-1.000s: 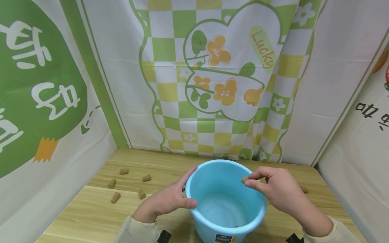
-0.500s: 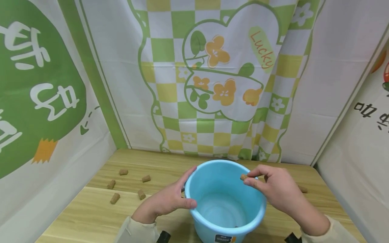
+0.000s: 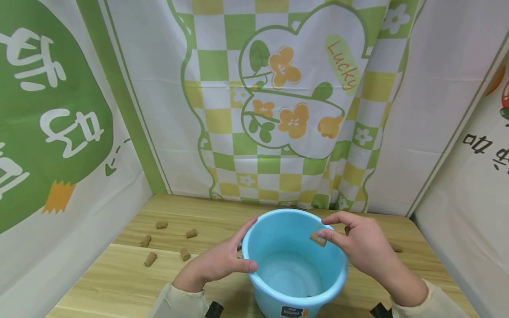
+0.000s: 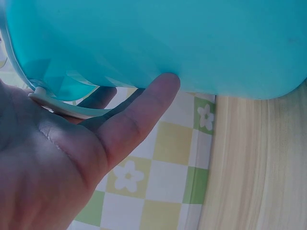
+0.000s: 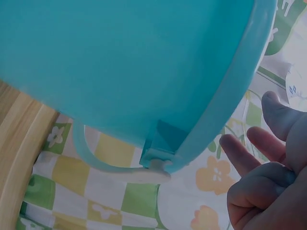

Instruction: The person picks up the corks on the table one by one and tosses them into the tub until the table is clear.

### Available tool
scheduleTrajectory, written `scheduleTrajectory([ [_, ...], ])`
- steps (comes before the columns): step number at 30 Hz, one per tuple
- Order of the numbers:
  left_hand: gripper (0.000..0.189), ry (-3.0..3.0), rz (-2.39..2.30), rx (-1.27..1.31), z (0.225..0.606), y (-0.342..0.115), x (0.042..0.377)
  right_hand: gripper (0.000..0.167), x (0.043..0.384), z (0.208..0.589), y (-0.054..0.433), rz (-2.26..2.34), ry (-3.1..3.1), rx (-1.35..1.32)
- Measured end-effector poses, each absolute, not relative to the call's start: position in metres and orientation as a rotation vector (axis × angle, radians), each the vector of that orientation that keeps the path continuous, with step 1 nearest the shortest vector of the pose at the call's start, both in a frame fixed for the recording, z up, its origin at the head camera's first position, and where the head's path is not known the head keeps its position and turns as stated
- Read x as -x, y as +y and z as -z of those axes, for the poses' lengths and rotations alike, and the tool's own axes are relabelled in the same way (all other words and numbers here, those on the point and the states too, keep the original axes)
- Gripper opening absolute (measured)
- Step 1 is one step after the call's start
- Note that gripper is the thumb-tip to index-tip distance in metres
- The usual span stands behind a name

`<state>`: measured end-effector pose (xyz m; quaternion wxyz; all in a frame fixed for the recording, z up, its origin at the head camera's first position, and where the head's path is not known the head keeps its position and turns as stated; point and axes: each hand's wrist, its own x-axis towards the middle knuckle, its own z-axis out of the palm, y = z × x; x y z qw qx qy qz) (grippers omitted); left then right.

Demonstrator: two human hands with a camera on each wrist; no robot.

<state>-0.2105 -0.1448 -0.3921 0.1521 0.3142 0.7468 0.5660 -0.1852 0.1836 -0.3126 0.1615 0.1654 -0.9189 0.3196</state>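
Note:
A light blue plastic bucket (image 3: 296, 304) stands on the wooden table. My left hand (image 3: 222, 260) holds its left side, thumb at the rim and fingers spread along the outer wall; the left wrist view shows a finger (image 4: 136, 122) against the wall near the handle (image 4: 72, 109). Over the bucket's right rim is my right hand (image 3: 363, 243), thumb and index finger parted. A blurred cork (image 3: 318, 239) is in the air just below those fingertips, inside the bucket's mouth. In the right wrist view, the right hand (image 5: 268, 167) is beside the rim with nothing in its fingers.
Several corks (image 3: 150, 259) lie scattered on the table (image 3: 107, 282) to the left. Another brown piece (image 3: 395, 247) lies on the right, partly behind my right wrist. A small dark bit shows at the bucket's bottom. A patterned curtain (image 3: 270, 163) hangs behind the table.
My right thumb and index finger have parted and let go of the cork, which has dropped slightly and turned. The left hand and bucket stay where they were.

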Motion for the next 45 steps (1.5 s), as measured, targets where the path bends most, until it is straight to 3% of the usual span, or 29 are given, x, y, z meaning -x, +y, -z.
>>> scheduleTrajectory([
  [16, 0.113, 2.175, -1.614, -0.901, 0.391, -0.145, 0.209, 0.025, 0.190, 0.310, 0.208, -1.015, -2.506, -0.451],
  [40, 0.111, 2.160, -1.613, -0.904, 0.392, -0.145, 0.211, 0.056, 0.210, 0.316, 0.276, -1.306, -2.643, -0.232],
  [45, 0.111, 2.189, -1.598, -0.917, 0.392, -0.146, 0.210, 0.035, 0.220, 0.331, 0.294, -1.746, -2.508, -0.196],
])
